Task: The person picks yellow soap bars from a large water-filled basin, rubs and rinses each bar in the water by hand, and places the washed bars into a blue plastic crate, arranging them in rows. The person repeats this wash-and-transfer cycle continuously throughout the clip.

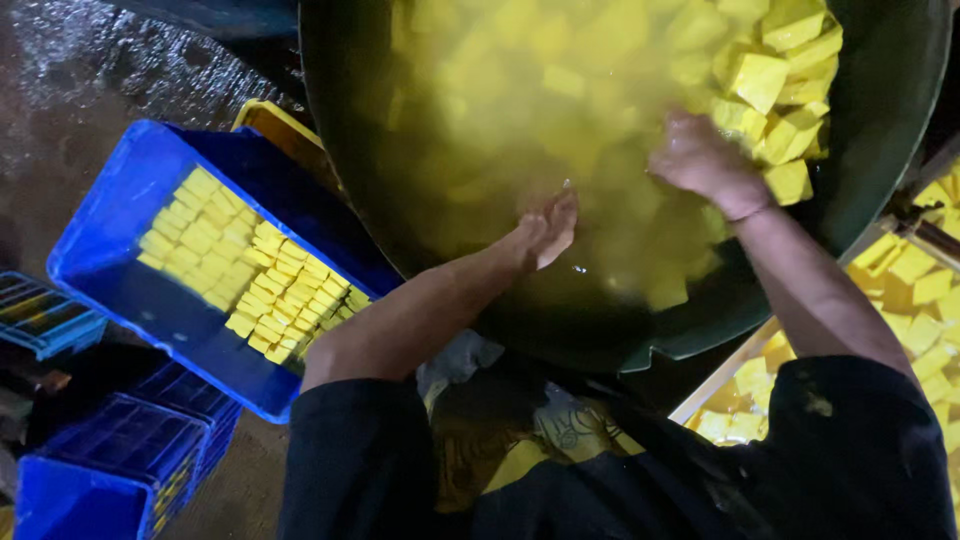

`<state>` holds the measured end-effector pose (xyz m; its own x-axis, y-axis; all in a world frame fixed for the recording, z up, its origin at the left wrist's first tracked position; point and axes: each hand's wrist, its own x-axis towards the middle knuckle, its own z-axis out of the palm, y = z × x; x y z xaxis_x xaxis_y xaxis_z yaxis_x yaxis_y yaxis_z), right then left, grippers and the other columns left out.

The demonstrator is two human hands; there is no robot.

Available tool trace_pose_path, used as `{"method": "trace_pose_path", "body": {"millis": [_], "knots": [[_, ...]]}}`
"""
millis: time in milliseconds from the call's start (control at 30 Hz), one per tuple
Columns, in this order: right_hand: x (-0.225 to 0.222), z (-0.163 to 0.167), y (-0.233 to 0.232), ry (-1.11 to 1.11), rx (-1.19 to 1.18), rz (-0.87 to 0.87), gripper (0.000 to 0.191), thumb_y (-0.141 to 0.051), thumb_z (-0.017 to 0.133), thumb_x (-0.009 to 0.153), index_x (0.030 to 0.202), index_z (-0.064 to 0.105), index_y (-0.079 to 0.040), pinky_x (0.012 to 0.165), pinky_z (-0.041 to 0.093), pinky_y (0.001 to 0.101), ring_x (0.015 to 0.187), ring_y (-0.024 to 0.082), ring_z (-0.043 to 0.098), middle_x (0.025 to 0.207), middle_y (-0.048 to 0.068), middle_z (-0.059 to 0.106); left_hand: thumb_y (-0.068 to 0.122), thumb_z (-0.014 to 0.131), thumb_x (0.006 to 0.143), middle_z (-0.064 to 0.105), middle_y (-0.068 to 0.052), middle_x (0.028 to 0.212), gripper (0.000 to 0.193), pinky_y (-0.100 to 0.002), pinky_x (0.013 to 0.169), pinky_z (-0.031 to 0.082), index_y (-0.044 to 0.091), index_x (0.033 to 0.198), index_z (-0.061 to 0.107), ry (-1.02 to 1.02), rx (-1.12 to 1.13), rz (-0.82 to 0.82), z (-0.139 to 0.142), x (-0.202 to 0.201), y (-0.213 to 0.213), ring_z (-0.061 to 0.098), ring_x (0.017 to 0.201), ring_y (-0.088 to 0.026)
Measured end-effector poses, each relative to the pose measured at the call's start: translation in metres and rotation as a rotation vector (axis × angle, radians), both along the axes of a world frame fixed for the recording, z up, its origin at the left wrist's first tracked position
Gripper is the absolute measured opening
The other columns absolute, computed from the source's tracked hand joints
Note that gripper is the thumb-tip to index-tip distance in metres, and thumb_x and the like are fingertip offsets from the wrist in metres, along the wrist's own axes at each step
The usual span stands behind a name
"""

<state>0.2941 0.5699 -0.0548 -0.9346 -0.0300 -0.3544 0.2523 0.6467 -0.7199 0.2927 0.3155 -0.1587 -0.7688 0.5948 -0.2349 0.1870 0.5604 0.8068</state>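
Observation:
A big dark round vat (880, 110) holds yellow liquid with several yellow tofu-like blocks (770, 80) floating, heaped at the upper right. My left hand (545, 228) reaches into the liquid near the vat's middle, palm turned sideways, fingers together; nothing shows in it. My right hand (705, 160) dips into the liquid beside the heap of blocks, fingers partly under the surface, so its grip is hidden.
A blue plastic crate (120, 190) on the left holds rows of yellow blocks (250, 270). More blue crates (110, 450) stand lower left on a wet floor. A tray of yellow blocks (920, 290) sits at the right.

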Motion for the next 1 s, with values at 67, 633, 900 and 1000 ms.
{"method": "trace_pose_path", "body": {"millis": [67, 633, 900, 1000], "knots": [[-0.031, 0.032, 0.002, 0.145, 0.051, 0.1, 0.047, -0.014, 0.073, 0.088, 0.13, 0.061, 0.003, 0.086, 0.055, 0.0423, 0.1, 0.029, 0.066, 0.112, 0.021, 0.069, 0.014, 0.052, 0.105, 0.068, -0.02, 0.091, 0.023, -0.043, 0.063, 0.051, -0.003, 0.105, 0.067, -0.709, 0.229, 0.387, -0.007, 0.0, -0.001, 0.064, 0.084, -0.036], [-0.227, 0.016, -0.07, 0.054, 0.379, -0.251, 0.044, -0.024, 0.082, 0.09, 0.126, 0.069, -0.002, 0.077, 0.052, 0.0331, 0.089, 0.018, 0.065, 0.102, 0.01, 0.072, 0.039, 0.069, 0.091, 0.067, -0.017, 0.123, 0.061, -0.049, 0.09, 0.063, 0.002, 0.136, 0.051, -1.144, 0.876, 0.161, 0.066, -0.161, -0.03, 0.07, 0.111, -0.034], [-0.158, 0.094, -0.025, -0.038, -0.047, -0.112, 0.042, -0.023, 0.084, 0.093, 0.127, 0.074, -0.002, 0.074, 0.051, 0.0288, 0.088, 0.014, 0.063, 0.103, 0.007, 0.072, 0.036, 0.065, 0.098, 0.061, -0.014, 0.122, 0.049, -0.055, 0.101, 0.056, 0.003, 0.132, 0.052, -1.059, 1.191, 0.558, 0.06, -0.185, 0.017, 0.066, 0.11, -0.03], [-0.135, 0.116, -0.033, 0.043, -0.367, -0.132, 0.038, -0.016, 0.084, 0.089, 0.123, 0.071, -0.003, 0.084, 0.056, 0.0239, 0.097, 0.009, 0.068, 0.109, 0.003, 0.073, 0.038, 0.058, 0.103, 0.062, -0.009, 0.122, 0.045, -0.052, 0.102, 0.057, 0.004, 0.132, 0.052, -1.021, 1.352, 0.526, 0.056, -0.178, 0.032, 0.065, 0.114, -0.026]]}}
